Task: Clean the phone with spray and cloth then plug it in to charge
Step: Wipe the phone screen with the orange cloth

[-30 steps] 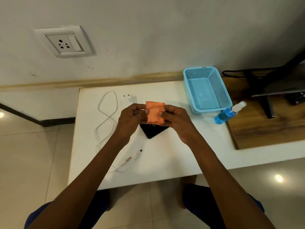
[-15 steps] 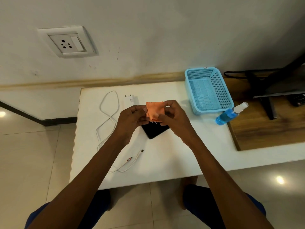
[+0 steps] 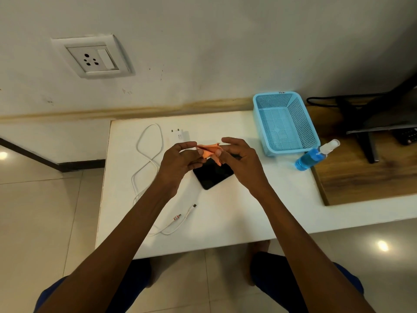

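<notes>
Leftward of the grip: one coiled cable point(image 3: 147, 168) near the table point(image 3: 237, 213) edge, one charger plug point(image 3: 179, 136) just behind. Left hand point(image 3: 180, 163) and right hand point(image 3: 239, 163) both pinch one orange cloth point(image 3: 208, 151), directly above one phone point(image 3: 213, 173). Bare tabletop nearer the body. Rightward: one basket point(image 3: 285, 123), one spray bottle point(image 3: 312, 157) at the edge.
</notes>
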